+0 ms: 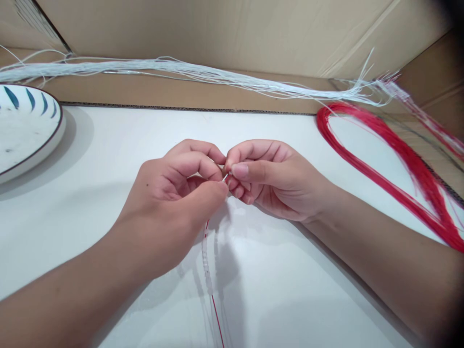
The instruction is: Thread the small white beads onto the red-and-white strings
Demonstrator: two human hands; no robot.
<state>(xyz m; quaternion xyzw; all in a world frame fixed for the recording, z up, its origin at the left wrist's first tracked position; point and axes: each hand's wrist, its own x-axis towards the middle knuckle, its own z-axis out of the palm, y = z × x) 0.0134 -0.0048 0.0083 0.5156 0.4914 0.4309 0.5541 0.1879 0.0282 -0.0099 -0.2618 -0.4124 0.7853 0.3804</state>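
Observation:
Above the white tabletop, my left hand [177, 208] and my right hand [271, 176] meet fingertip to fingertip. Thumb and forefinger of each are pinched together around a thin cord, with a small pale end [225, 177] showing between them. From below my left hand a red cord [217, 319] hangs toward the front edge of the view. Small clear beads [206, 261] are threaded along its upper part. The fingers hide the exact point where the cord is gripped.
A white plate [47, 140] with blue leaf marks and a dark rim stands at the left. Behind, a long bundle of white cords [217, 75] lies on a cardboard ledge [119, 92]. A looped bundle of red cords [362, 164] rests at the right.

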